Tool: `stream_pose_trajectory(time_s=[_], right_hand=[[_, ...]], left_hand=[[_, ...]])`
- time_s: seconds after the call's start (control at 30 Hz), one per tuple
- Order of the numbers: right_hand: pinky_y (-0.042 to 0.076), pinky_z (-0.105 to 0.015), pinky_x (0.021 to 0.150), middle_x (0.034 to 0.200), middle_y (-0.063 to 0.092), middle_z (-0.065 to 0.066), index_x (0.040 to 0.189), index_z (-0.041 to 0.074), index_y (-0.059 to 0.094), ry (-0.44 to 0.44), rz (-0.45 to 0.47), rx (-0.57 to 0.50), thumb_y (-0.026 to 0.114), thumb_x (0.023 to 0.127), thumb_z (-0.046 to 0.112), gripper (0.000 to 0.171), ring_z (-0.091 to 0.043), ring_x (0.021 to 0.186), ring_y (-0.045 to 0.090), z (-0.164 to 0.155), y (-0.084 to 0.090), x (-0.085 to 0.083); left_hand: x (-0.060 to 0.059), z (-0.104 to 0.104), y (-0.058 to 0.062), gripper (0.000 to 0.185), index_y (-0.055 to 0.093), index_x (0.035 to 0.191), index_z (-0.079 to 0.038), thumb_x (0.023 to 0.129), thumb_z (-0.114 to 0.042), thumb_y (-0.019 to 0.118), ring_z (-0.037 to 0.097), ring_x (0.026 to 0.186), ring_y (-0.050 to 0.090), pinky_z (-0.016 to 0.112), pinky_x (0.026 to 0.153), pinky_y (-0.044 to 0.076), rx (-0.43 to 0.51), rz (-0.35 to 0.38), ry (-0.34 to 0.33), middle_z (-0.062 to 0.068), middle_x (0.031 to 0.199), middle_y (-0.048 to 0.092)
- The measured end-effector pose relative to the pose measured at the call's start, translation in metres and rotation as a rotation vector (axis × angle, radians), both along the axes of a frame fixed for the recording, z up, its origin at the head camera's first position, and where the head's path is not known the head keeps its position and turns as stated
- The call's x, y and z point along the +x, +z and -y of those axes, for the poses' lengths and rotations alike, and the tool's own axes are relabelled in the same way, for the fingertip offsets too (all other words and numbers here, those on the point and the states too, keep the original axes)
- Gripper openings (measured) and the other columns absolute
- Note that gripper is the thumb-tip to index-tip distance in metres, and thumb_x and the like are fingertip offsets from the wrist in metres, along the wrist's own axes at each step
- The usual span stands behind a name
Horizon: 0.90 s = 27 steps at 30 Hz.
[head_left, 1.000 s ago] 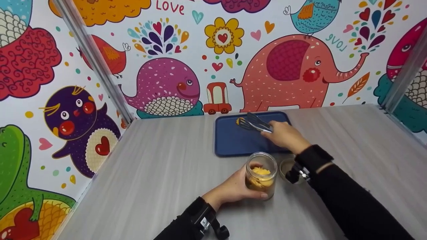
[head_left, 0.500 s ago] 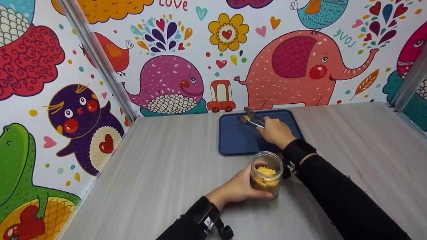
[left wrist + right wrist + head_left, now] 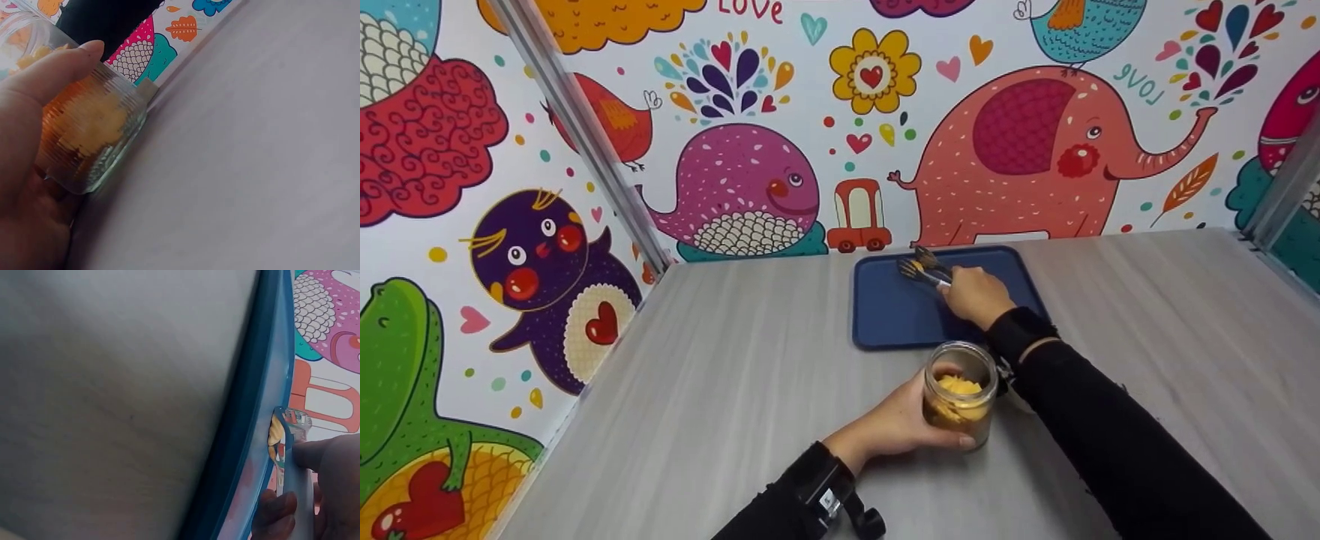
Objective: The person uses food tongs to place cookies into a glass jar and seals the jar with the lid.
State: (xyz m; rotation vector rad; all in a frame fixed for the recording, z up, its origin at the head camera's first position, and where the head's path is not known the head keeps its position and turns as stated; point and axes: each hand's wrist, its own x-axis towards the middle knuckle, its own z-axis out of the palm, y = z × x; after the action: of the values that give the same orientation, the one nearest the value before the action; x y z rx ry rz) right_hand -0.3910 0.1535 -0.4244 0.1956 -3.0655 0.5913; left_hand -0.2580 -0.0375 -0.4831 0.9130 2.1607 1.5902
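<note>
**Tongs on the tray, jar held at the bench**

The left hand (image 3: 896, 427) wraps around a clear ribbed glass jar (image 3: 960, 394) that stands upright on the grey bench (image 3: 720, 405). Its thumb and fingers curl about the jar's side; in the left wrist view the thumb (image 3: 53, 70) lies across the ribbed glass. The jar has no lid on and holds yellow-orange pieces (image 3: 958, 390) piled nearly to the mouth.

The right hand (image 3: 976, 295) reaches over a dark blue tray (image 3: 889, 319) that lies flat at the far side of the bench, close to the wall. Its fingers close around a pair of metal tongs (image 3: 924, 268), squeezing the arms together. The tong tips point toward the tray's far edge and pinch a small yellow piece (image 3: 916, 265); the right wrist view shows that piece (image 3: 275, 435) between the tips, with the thumb (image 3: 315, 453) pressing on one arm. Whether the piece touches the tray's surface cannot be told.

The jar stands just in front of the tray's near rim. Both arms wear black sleeves (image 3: 1110, 442). The walls (image 3: 735, 112) around the bench carry bright cartoon animals.
</note>
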Motion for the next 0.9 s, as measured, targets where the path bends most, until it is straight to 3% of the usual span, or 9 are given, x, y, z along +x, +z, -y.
stream_pose_trajectory(time_s=[0.2, 0.47, 0.67, 0.9], right_hand=[[0.051, -0.050, 0.076, 0.111, 0.070, -0.029, 0.115, -0.006, 0.069, -0.009, -0.031, 0.008, 0.061, 0.109, 0.029, 0.036, -0.037, 0.085, 0.064, -0.005, 0.003, 0.000], [0.052, -0.050, 0.079, 0.118, 0.071, -0.029, 0.121, -0.005, 0.070, -0.013, -0.012, 0.050, 0.060, 0.110, 0.031, 0.039, -0.038, 0.092, 0.067, -0.005, 0.009, 0.005], [0.048, -0.044, 0.066, 0.100, 0.072, -0.024, 0.102, -0.004, 0.073, 0.006, -0.027, 0.080, 0.063, 0.108, 0.029, 0.035, -0.033, 0.077, 0.063, -0.010, 0.010, 0.016], [0.057, -0.054, 0.071, 0.098, 0.073, -0.028, 0.097, -0.006, 0.073, 0.071, -0.087, 0.135, 0.067, 0.106, 0.026, 0.034, -0.037, 0.079, 0.070, -0.023, 0.018, 0.036]], left_hand=[[0.000, -0.003, -0.001, 0.084, 0.048, 0.147, -0.022, 0.078, -0.016, 0.096, 0.004, 0.131, 0.055, 0.028, 0.120, 0.034, 0.015, -0.008, -0.014, -0.014, 0.137, 0.060], [0.001, 0.000, 0.002, 0.084, 0.049, 0.147, -0.026, 0.078, -0.018, 0.096, 0.004, 0.133, 0.053, 0.029, 0.121, 0.032, -0.010, 0.010, 0.015, -0.015, 0.138, 0.059], [0.002, 0.000, 0.000, 0.084, 0.049, 0.147, -0.025, 0.078, -0.017, 0.096, 0.004, 0.132, 0.054, 0.028, 0.120, 0.032, 0.006, 0.023, 0.011, -0.015, 0.137, 0.060], [0.001, 0.000, -0.001, 0.083, 0.050, 0.145, -0.026, 0.078, -0.015, 0.097, 0.004, 0.130, 0.056, 0.028, 0.120, 0.033, 0.026, 0.022, -0.003, -0.014, 0.135, 0.062]])
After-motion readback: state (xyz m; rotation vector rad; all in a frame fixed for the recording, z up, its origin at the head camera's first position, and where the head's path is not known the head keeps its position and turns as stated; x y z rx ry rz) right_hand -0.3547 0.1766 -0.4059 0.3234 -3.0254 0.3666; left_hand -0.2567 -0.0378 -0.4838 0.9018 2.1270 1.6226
